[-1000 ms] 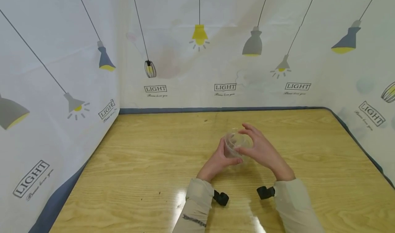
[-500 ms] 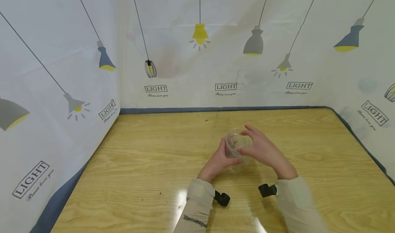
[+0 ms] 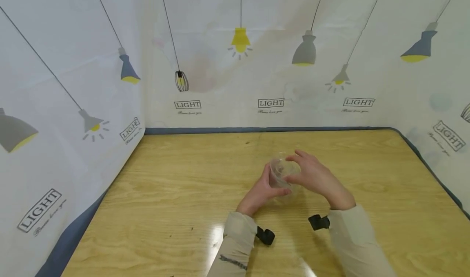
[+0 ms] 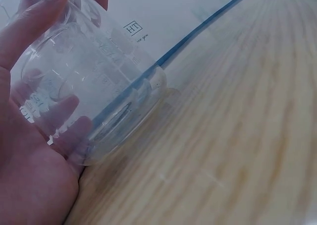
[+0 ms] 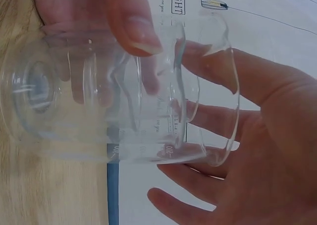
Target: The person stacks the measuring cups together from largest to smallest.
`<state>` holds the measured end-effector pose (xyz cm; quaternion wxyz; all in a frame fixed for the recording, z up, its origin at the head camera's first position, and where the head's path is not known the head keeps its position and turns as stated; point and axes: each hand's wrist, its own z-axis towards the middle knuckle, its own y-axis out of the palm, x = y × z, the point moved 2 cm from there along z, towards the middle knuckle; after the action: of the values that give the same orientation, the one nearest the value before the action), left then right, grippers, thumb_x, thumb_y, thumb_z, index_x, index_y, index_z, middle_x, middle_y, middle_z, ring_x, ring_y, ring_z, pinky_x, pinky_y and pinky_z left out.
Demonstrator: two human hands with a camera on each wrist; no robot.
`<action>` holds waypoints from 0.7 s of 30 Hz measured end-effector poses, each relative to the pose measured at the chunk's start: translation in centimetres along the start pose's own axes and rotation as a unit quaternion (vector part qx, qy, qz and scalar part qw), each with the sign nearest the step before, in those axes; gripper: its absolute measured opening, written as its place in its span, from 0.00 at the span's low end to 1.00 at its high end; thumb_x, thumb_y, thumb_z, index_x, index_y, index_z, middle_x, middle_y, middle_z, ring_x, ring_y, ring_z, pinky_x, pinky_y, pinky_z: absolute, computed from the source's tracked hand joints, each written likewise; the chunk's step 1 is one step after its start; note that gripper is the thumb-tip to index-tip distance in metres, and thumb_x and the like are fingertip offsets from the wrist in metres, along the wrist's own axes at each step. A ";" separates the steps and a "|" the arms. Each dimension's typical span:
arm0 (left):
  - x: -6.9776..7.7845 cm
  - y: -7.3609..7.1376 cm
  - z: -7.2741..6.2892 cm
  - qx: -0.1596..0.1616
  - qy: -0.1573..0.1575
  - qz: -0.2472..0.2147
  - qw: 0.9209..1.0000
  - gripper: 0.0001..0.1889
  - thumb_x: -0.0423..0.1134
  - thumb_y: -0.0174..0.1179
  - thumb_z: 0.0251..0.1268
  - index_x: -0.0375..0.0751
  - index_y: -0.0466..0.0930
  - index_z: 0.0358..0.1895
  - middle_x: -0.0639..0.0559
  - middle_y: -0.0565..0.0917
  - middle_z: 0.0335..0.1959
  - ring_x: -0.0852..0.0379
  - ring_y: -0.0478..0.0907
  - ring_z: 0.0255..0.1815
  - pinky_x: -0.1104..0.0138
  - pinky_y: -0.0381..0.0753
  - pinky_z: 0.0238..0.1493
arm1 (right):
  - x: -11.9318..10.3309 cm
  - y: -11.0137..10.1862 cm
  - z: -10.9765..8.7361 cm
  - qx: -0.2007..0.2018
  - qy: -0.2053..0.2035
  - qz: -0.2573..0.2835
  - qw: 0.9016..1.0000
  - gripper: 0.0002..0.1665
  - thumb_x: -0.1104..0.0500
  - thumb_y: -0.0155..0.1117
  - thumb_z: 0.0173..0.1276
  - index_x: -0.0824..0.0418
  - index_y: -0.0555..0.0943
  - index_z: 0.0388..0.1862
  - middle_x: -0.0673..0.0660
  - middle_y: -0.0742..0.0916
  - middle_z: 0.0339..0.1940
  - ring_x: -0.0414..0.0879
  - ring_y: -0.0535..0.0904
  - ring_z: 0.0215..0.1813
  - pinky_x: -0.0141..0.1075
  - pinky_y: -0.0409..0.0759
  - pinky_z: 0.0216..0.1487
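Two clear glass beakers are nested one in the other near the table's middle in the head view. My left hand (image 3: 260, 191) wraps round the outer beaker (image 5: 29, 121), with its thumb on the near side. At the top, my right hand (image 3: 320, 182) holds the inner beaker (image 5: 214, 31) near its rim, thumb and fingers on opposite sides. That rim stands out past the outer one in the right wrist view. Faint white graduations show on the glass. In the left wrist view the outer beaker's base (image 4: 131, 126) is close to the table; whether it touches cannot be told.
The wood-grain table (image 3: 176, 187) spreads around both hands. A white cloth wall (image 3: 216, 77) printed with lamps stands behind it and along both sides, with a dark blue strip (image 3: 205, 130) at the table's back edge. Black wrist mounts (image 3: 266, 236) jut out below the hands.
Both hands keep nearly the same hold on the nested beakers. The right hand shifts very slightly, and the whole head view drifts a little.
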<state>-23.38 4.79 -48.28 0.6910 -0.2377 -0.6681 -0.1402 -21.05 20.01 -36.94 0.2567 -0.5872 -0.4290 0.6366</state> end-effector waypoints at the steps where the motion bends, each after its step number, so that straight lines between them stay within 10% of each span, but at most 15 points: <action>1: 0.0 0.1 0.0 -0.002 0.001 -0.001 1.000 0.46 0.52 0.67 0.45 0.77 0.44 0.63 0.64 0.59 0.62 0.60 0.58 0.62 0.54 0.60 0.58 | 0.1 0.0 0.0 -0.002 0.002 -0.001 1.000 0.33 0.50 0.64 0.56 0.64 0.70 0.58 0.70 0.60 0.65 0.66 0.54 0.64 0.61 0.57 0.55; 21: -0.4 0.1 0.4 0.001 -0.003 0.005 1.000 0.45 0.51 0.67 0.45 0.77 0.44 0.63 0.65 0.59 0.63 0.60 0.58 0.62 0.53 0.60 0.58 | 0.1 -0.6 -0.2 -0.015 -0.004 -0.025 1.000 0.33 0.50 0.62 0.57 0.62 0.69 0.59 0.68 0.66 0.62 0.64 0.60 0.62 0.60 0.61 0.53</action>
<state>-23.71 5.02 -48.71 0.6895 -0.2409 -0.6695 -0.1356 -21.01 20.40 -36.44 0.2623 -0.5774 -0.4539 0.6260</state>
